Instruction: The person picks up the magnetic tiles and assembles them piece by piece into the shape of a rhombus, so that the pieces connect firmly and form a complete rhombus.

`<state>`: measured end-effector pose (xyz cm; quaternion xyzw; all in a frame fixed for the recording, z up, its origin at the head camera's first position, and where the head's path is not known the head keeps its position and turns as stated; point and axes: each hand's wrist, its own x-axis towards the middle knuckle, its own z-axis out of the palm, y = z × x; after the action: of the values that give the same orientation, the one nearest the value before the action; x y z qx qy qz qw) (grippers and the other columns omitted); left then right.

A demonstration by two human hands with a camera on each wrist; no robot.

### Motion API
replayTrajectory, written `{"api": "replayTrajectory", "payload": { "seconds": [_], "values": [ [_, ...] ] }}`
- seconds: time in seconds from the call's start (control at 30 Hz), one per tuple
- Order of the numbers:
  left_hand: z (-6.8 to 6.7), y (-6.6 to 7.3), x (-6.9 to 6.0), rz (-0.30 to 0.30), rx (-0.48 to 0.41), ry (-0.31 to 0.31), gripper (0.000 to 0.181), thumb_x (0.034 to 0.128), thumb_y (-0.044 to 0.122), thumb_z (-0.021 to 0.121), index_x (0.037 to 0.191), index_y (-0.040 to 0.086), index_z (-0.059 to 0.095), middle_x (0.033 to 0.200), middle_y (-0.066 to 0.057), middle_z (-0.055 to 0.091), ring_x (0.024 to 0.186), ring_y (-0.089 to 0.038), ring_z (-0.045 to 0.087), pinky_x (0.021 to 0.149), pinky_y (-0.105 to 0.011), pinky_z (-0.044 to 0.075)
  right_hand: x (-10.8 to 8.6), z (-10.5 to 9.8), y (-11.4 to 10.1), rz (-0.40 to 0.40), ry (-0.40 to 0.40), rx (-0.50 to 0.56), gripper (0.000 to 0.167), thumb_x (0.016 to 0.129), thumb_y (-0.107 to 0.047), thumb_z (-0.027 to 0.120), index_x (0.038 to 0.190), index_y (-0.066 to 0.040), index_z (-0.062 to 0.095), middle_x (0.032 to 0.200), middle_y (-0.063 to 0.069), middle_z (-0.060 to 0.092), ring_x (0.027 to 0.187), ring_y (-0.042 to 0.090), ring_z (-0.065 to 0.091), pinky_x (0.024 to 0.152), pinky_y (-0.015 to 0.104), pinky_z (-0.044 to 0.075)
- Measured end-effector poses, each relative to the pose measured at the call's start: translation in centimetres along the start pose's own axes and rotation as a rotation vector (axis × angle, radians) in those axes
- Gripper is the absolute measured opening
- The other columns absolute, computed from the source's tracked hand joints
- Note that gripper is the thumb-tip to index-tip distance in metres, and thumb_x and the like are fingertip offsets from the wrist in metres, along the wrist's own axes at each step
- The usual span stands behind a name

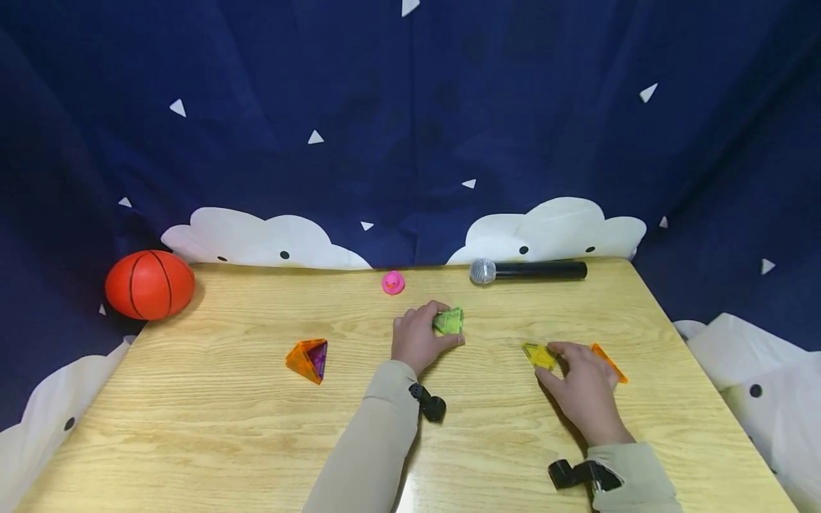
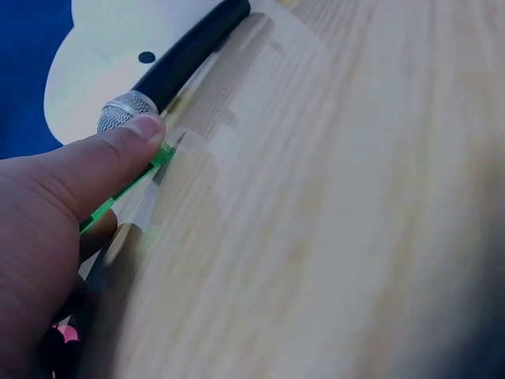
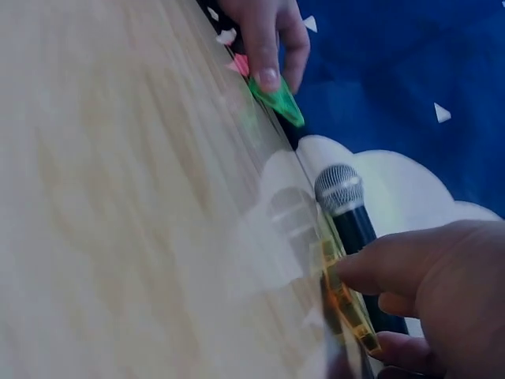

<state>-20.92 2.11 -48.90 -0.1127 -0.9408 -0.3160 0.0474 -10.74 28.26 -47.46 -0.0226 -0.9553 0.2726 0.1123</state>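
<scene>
Left hand (image 1: 418, 339): grips green piece (image 1: 452, 321)
Right hand (image 1: 585, 386): pinches yellow piece (image 1: 541, 355) between thumb and finger
Orange piece (image 1: 611, 363): just beside right hand

Long beige sleeves (image 1: 368, 452), plain and faintly creased from where I stand — and strapped round each cuff (image 1: 390, 376), a black band (image 1: 418, 392) carrying a small, rounded black camera (image 1: 435, 408).

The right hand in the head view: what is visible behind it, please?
An orange piece shows beyond the right hand, on its right side. The hand seems to cover part of it, so its full outline cannot be seen. Anything else directly behind is hidden.
</scene>
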Motion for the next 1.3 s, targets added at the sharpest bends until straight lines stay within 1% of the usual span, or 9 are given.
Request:
{"api": "replayTrajectory", "payload": {
  "seconds": [0.23,0.37,0.53,0.63,0.73,0.9,1.03,1.17,1.3],
  "values": [
    [-0.1,0.0,-0.8,0.021,0.035,-0.014,0.058,0.0780,0.054,0.081,0.128,0.029,0.065,0.119,0.007,0.069,0.100,-0.018,0.058,0.089,-0.038,0.035,-1.0,0.6,-1.6,-0.080,-0.013,0.025,0.043,0.082,-0.013,0.081,0.121,0.000,0.066,0.127,0.024,0.057,0.116,0.047,0.049,0.098,0.064,0.021],
    [-0.1,-0.1,-1.3,0.026,0.040,-0.006,0.054,0.0800,0.054,0.079,0.127,0.030,0.066,0.119,0.007,0.069,0.099,-0.017,0.058,0.089,-0.037,0.035,-1.3,0.9,-2.2,-0.070,-0.032,0.066,0.042,0.084,-0.008,0.078,0.123,0.000,0.065,0.132,0.023,0.050,0.119,0.046,0.050,0.103,0.059,0.033],
    [-0.2,-0.3,-2.1,0.023,0.009,-0.010,0.050,0.0819,0.051,0.079,0.126,0.030,0.068,0.121,0.007,0.069,0.099,-0.016,0.059,0.090,-0.036,0.034,-1.6,1.2,-2.6,-0.051,-0.038,0.113,0.041,0.084,-0.003,0.077,0.122,0.000,0.063,0.137,0.020,0.045,0.099,0.032,0.060,0.083,0.042,0.053],
    [-0.4,-0.3,-2.6,0.032,0.006,-0.013,0.049,0.0829,0.050,0.078,0.126,0.029,0.068,0.119,0.007,0.070,0.099,-0.017,0.059,0.089,-0.036,0.035,-1.7,1.4,-2.8,-0.036,-0.040,0.129,0.042,0.082,-0.001,0.078,0.121,0.000,0.064,0.135,0.020,0.045,0.086,0.022,0.055,0.071,0.031,0.048],
    [-0.6,-0.3,-3.1,0.046,0.010,-0.012,0.048,0.0828,0.051,0.078,0.125,0.029,0.069,0.116,0.007,0.070,0.100,-0.017,0.060,0.086,-0.036,0.035,-1.7,1.4,-2.9,-0.019,-0.052,0.134,0.042,0.082,-0.002,0.079,0.121,0.000,0.063,0.130,0.019,0.044,0.085,0.021,0.050,0.069,0.029,0.044],
    [-1.0,-0.1,-4.3,0.064,0.016,-0.027,0.047,0.0803,0.053,0.079,0.121,0.031,0.072,0.114,0.010,0.071,0.100,-0.016,0.061,0.083,-0.035,0.035,-1.9,1.5,-2.9,-0.003,-0.050,0.123,0.040,0.083,-0.007,0.079,0.120,-0.002,0.064,0.118,0.017,0.045,0.090,0.027,0.052,0.077,0.040,0.045],
    [-1.3,0.2,-5.2,0.077,0.008,-0.041,0.047,0.0801,0.053,0.079,0.121,0.032,0.072,0.115,0.011,0.071,0.097,-0.014,0.060,0.081,-0.033,0.034,-2.0,1.5,-2.7,-0.010,-0.024,0.127,0.044,0.085,-0.006,0.076,0.126,-0.001,0.061,0.121,0.020,0.052,0.099,0.034,0.058,0.082,0.048,0.049],
    [-1.4,0.4,-5.9,0.097,0.000,-0.055,0.045,0.0800,0.052,0.080,0.119,0.033,0.072,0.115,0.011,0.071,0.094,-0.013,0.058,0.079,-0.033,0.033,-2.0,1.5,-2.7,0.023,-0.030,0.155,0.054,0.089,-0.006,0.073,0.138,-0.002,0.052,0.103,0.016,0.057,0.079,0.026,0.056,0.065,0.035,0.047],
    [-1.3,0.5,-6.6,0.121,0.002,-0.066,0.043,0.0800,0.051,0.080,0.118,0.033,0.072,0.112,0.012,0.071,0.093,-0.012,0.058,0.078,-0.033,0.032,-2.0,1.3,-2.7,0.052,-0.033,0.169,0.057,0.091,-0.008,0.072,0.142,-0.003,0.047,0.087,0.008,0.051,0.068,0.018,0.045,0.055,0.026,0.037]
  ]
}}
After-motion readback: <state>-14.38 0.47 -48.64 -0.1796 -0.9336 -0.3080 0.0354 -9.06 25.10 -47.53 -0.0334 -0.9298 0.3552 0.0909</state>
